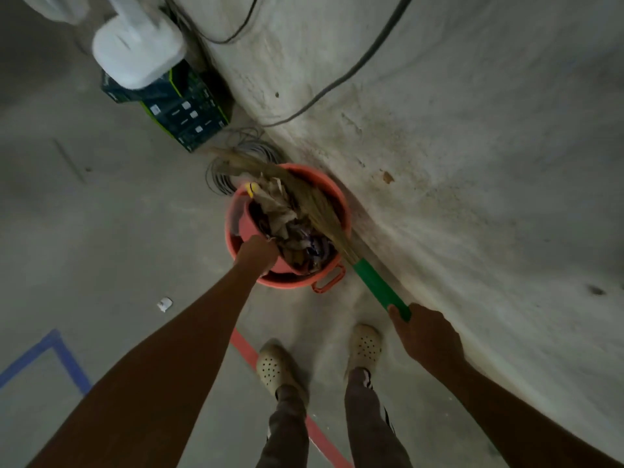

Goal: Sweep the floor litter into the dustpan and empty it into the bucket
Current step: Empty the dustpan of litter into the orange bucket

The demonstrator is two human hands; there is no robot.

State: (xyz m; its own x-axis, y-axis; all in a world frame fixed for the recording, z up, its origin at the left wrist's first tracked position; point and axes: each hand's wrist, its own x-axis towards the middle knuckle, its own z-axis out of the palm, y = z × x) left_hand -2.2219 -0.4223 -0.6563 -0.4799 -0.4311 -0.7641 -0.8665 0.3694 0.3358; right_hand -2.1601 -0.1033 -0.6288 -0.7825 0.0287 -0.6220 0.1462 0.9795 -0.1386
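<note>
Head view, the only one.

Left hand (pixel 258 253): fingers curled round the near edge of the dustpan (pixel 251 228); the handle itself is hidden under the hand. The pan sits tipped inside the bucket (pixel 341 197), just beyond the knuckles.

Litter (pixel 293 231): paper and wrappers piled in the pan and bucket, ahead and to the right of the left hand. Cannot tell how much has left the pan.

Right hand (pixel 425 336): wrapped round the end of the broom (pixel 378 285). The green handle runs forward from it and the bristles lie across the bucket mouth.

Progress, judged: sweeping mostly done, emptying under way. One white scrap (pixel 164 304) lies on the floor left of the left forearm, so a further pass looks needed
</note>
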